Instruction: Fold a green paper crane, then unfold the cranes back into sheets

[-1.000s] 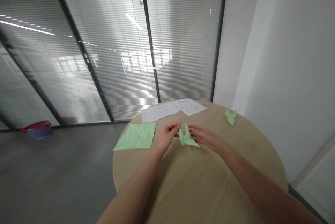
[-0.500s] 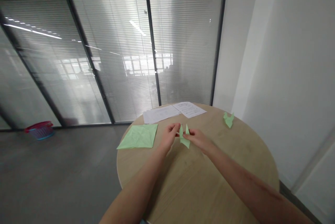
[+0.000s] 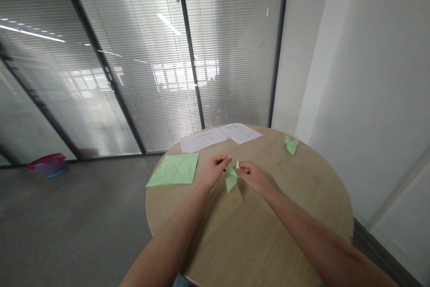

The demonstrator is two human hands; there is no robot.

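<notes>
A small folded green paper piece is held between my hands above the round wooden table. Two pointed tips stick up from it, and a wider flap hangs down. My left hand pinches its left tip between thumb and fingers. On the other side, the fingers of my right hand are closed on the right part of the paper. Creased green paper lies flat to the left of my hands. Another folded green piece rests at the table's back right.
Two printed white sheets lie along the table's far edge. A red and blue basket stands on the grey floor at the far left. Beyond the table is a glass partition with blinds; a white wall rises at the right.
The folded paper has turned between my hands, its hanging flap now pointing down and slightly left. Both hands still hold it. The camera view has tilted and shifted slightly.
</notes>
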